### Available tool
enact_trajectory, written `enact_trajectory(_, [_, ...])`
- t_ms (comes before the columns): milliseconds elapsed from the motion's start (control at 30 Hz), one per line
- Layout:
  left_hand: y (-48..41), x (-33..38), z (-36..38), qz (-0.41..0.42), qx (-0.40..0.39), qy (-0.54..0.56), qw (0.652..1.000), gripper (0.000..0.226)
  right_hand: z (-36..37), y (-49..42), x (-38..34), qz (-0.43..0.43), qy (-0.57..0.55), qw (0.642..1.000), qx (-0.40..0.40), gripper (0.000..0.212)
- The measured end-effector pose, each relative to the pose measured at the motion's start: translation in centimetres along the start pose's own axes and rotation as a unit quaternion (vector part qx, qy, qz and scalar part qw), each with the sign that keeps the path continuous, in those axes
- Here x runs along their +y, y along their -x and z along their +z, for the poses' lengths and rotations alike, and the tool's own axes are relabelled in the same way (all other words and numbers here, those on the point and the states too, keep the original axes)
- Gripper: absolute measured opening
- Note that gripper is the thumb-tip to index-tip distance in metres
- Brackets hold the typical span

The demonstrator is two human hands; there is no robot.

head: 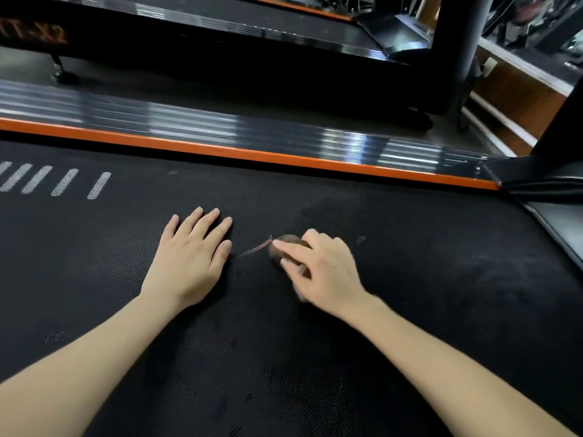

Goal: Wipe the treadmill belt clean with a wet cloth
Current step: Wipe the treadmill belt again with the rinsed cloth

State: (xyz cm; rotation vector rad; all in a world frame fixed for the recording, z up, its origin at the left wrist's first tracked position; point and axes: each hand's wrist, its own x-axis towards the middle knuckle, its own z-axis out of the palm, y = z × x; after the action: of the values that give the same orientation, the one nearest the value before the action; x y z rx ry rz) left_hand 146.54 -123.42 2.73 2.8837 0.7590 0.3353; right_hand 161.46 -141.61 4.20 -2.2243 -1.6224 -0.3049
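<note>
Orange-edged ribbed silver side rail point(189, 123), far; second black treadmill point(220, 55), beyond; dark round pillar point(457, 42), far right; brown wooden panelling point(517, 99), right.

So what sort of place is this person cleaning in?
Most likely a gym. The right hand holds a dark cloth on a black treadmill belt with an orange-edged side rail, and a second treadmill stands just beyond.

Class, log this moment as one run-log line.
wipe | right hand grips cloth on belt | left hand flat on belt | pale smudges visible
</note>
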Motion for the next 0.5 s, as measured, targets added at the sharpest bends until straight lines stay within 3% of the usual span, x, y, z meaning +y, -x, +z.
enact_trajectory(33, [0.0,0.0,0.0,0.000,-0.002,-0.001,1.000,0.066,-0.3,-0.3,1.8,0.015,0.017,1.000,0.011,0.036])
enact_trajectory(100, [0.0,-0.1,0.1,0.000,-0.002,-0.003,1.000,0.066,-0.7,-1.6,6.3,0.138,0.081,0.986,0.056,0.041])
enact_trajectory(200, [-0.1,-0.1,0.2,-0.001,-0.005,-0.008,1.000,0.065,-1.2,-4.1,11.2,0.361,0.142,0.921,0.021,0.040])
enact_trajectory(267, [-0.2,0.0,0.3,-0.001,-0.006,-0.013,1.000,0.065,-0.8,-6.2,11.0,0.427,0.151,0.891,0.002,0.038])
enact_trajectory(367, [-0.2,0.0,0.4,-0.001,-0.005,-0.016,1.000,0.065,1.0,-9.6,7.4,0.400,0.126,0.908,0.005,0.036])
enact_trajectory(500, [-0.2,-0.3,0.3,0.004,-0.006,-0.009,1.000,0.064,3.5,-11.9,1.0,0.209,0.098,0.973,-0.022,0.037])
